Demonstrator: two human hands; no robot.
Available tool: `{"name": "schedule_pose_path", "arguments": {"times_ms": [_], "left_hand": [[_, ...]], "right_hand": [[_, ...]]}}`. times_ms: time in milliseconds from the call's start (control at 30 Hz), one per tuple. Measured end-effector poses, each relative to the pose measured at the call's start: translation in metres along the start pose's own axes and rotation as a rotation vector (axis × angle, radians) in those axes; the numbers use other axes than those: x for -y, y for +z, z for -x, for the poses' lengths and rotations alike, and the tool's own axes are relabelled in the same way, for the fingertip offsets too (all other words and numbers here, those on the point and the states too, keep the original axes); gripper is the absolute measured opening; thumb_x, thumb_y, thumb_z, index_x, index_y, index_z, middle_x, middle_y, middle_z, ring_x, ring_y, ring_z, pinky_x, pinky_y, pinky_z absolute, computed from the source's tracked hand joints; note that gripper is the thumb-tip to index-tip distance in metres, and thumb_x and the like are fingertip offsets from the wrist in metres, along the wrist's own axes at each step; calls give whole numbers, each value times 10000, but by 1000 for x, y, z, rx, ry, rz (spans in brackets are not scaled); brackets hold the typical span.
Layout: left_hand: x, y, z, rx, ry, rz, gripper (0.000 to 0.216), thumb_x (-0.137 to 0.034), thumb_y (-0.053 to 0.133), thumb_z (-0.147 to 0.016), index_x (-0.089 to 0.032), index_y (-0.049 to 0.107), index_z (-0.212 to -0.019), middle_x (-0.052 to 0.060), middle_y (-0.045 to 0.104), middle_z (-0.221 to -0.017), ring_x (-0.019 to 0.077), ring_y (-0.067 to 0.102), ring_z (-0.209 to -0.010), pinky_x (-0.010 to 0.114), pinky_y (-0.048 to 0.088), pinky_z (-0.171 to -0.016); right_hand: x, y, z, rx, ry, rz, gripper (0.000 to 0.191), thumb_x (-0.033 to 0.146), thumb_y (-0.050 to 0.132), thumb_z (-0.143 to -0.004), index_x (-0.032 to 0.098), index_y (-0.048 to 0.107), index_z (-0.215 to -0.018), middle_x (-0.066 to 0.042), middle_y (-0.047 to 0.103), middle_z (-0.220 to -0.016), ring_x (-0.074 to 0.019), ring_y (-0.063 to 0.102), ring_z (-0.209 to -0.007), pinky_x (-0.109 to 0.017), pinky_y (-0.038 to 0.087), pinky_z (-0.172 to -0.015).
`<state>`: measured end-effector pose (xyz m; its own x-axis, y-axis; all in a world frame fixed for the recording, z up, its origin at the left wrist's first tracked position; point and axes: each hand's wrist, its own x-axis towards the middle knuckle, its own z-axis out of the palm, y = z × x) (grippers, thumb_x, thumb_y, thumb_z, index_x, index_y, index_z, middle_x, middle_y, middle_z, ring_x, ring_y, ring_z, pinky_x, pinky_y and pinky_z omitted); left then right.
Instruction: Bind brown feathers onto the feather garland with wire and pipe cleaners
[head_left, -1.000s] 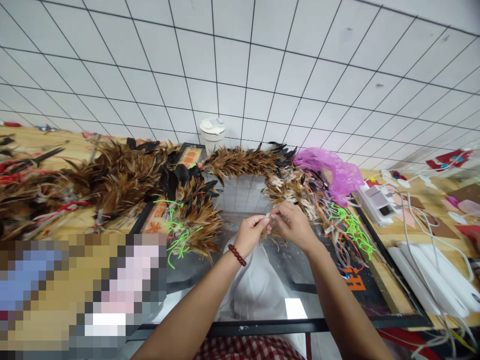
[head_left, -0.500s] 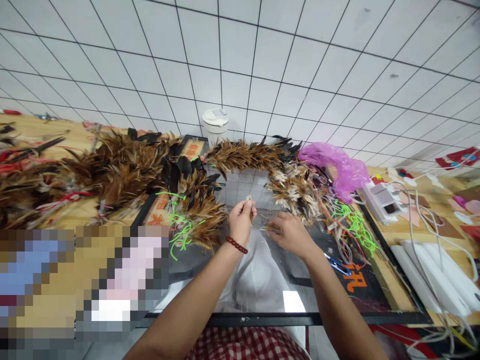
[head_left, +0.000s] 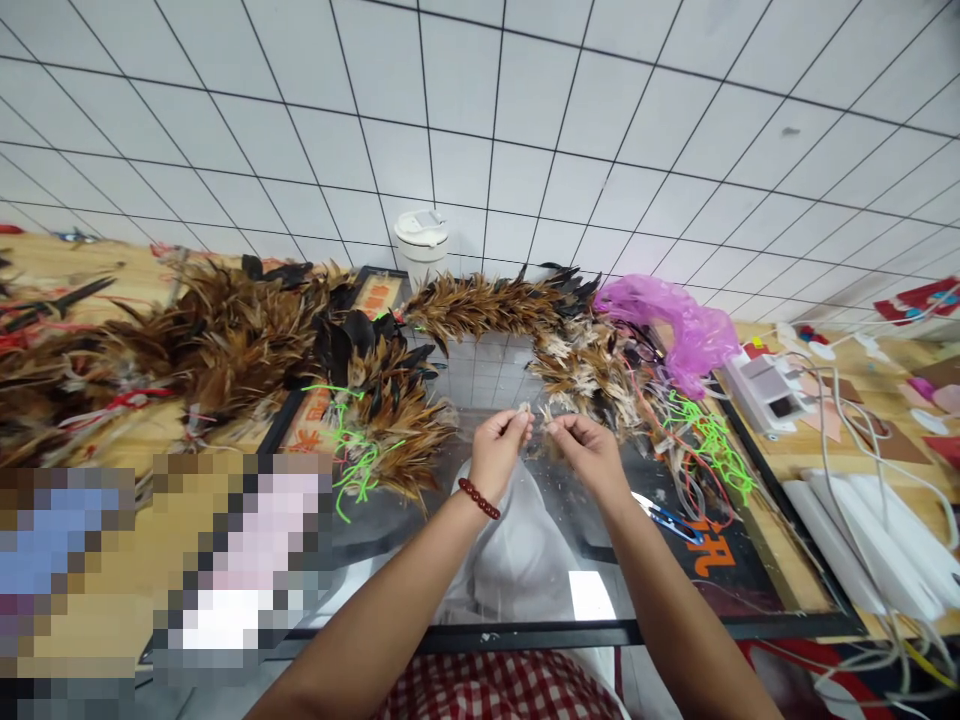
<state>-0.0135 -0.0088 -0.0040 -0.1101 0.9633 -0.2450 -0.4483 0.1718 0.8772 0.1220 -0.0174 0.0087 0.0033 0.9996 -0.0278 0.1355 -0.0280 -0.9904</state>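
My left hand (head_left: 501, 448), with a red bead bracelet (head_left: 478, 498) at its wrist, pinches a tiny pale bit too small to name. Close beside it, my right hand (head_left: 592, 458) holds a small brown-and-white feather (head_left: 550, 418) between thumb and fingers. Both hands are over the glossy dark tabletop panel (head_left: 390, 580). Just behind my right hand is a pile of brown and cream feathers (head_left: 592, 375). A bundle of brown and black feathers (head_left: 405, 430) with green strings (head_left: 352, 440) lies left of my left hand.
A long feather bunch (head_left: 487, 308) lies at the back, near a white lidded bucket (head_left: 422, 243). More feather bunches (head_left: 240, 340) cover the left. A pink plastic bag (head_left: 679, 325), green cords (head_left: 709, 440), blue snips (head_left: 667, 517) and a white power adapter (head_left: 765, 390) are on the right.
My right hand has risen and turned, its fingertips now near those of my left hand. The left hand has moved slightly right and down. The view has shifted a little.
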Motion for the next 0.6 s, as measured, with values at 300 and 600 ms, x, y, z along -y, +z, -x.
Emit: {"name": "schedule_pose_path", "arguments": {"times_ms": [300, 600], "left_hand": [[1, 3, 5, 41, 7, 24, 225, -330, 758, -663, -153, 762, -802, 49, 730, -807, 130, 612, -727, 253, 459, -726], [-6, 5, 5, 42, -32, 145, 250, -350, 830, -564, -151, 744, -689, 39, 704, -774, 112, 604, -719, 237, 461, -720]], "right_hand": [[1, 10, 2, 51, 51, -70, 359, 511, 713, -714, 163, 627, -732, 3, 555, -612, -98, 447, -533, -231, 364, -498], [2, 2, 5, 184, 34, 96, 238, 391, 658, -752, 170, 585, -704, 37, 493, -592, -82, 403, -533, -216, 317, -510]]}}
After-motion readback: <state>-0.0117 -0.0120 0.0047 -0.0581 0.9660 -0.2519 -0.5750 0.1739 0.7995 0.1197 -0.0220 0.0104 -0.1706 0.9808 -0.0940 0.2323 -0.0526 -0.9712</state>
